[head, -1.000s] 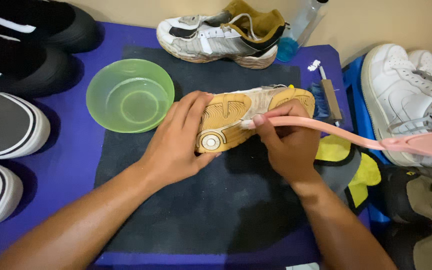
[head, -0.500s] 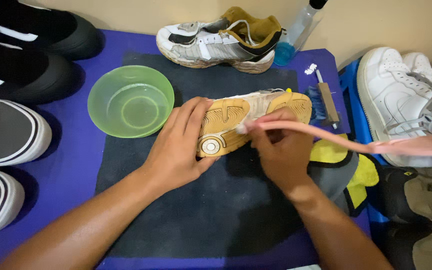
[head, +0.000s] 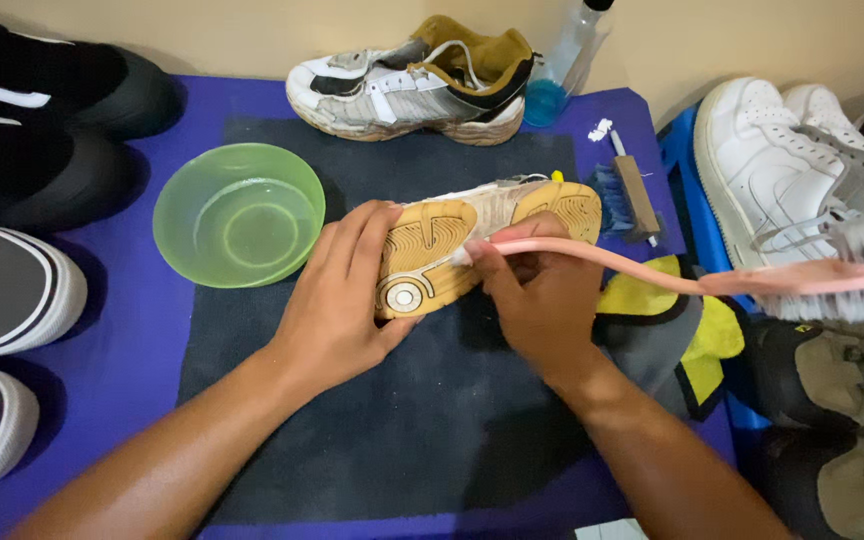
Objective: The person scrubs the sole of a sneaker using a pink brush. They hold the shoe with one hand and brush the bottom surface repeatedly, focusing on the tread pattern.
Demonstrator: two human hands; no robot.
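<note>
Centrally, one upturned shoe (head: 482,240) lay sole-up on the dark mat (head: 392,430). The left hand (head: 342,300) gripped its heel end, fingers curled over the sole; the right hand (head: 542,300) was closed round a pink brush handle (head: 602,262), pressed to the sole. Left of the shoe sat one green bowl (head: 239,213), just apart. Behind it lay one worn sneaker (head: 412,80) and one bottle (head: 567,60); right, one blue brush (head: 624,195). Four shoes (head: 12,290) lined the mat's left edge. Bare mat stayed open nearer the person.
</note>
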